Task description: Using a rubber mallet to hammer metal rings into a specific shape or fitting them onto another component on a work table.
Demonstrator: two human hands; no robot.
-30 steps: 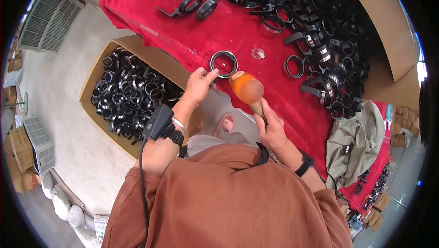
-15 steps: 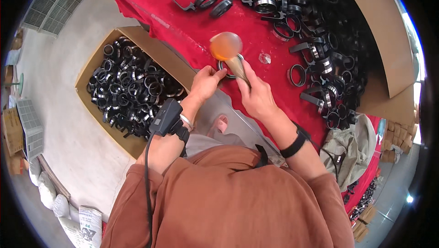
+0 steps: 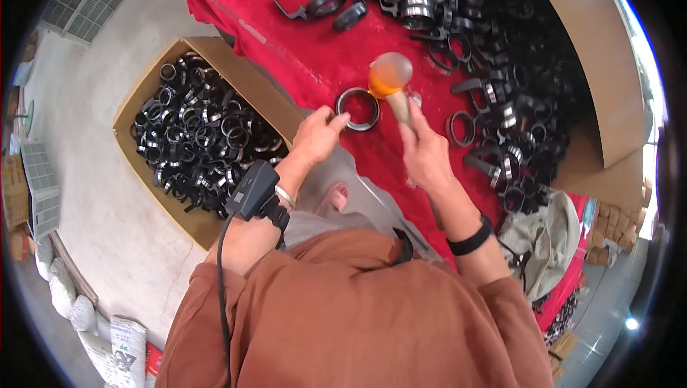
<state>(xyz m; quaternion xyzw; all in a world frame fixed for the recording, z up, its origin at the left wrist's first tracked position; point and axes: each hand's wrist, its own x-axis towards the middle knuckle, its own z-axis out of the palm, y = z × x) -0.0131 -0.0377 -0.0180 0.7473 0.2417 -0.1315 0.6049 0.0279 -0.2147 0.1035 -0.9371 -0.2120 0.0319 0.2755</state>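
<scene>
A black ring with a silvery band [image 3: 358,110] lies on the red cloth in front of me. At its left rim is my left hand [image 3: 320,133], thumb and fingertips closed against the edge. My right hand [image 3: 427,150] is wrapped round the wooden handle of a mallet [image 3: 391,75]. The mallet's head, orange and pale, is held just beyond the ring's upper right side and looks slightly smeared by motion. The ring's underside is hidden.
An open cardboard box [image 3: 154,170] full of similar rings stands at the left. More clamp rings [image 3: 494,98] spill from a larger carton [image 3: 594,52] at the right. Loose rings [image 3: 325,3] lie at the cloth's far side. A beige cloth bag [image 3: 547,245] sits right of my arm.
The mallet and my right hand have moved right, away from the ring, uncovering it. My left hand has stayed near the ring's left side.
</scene>
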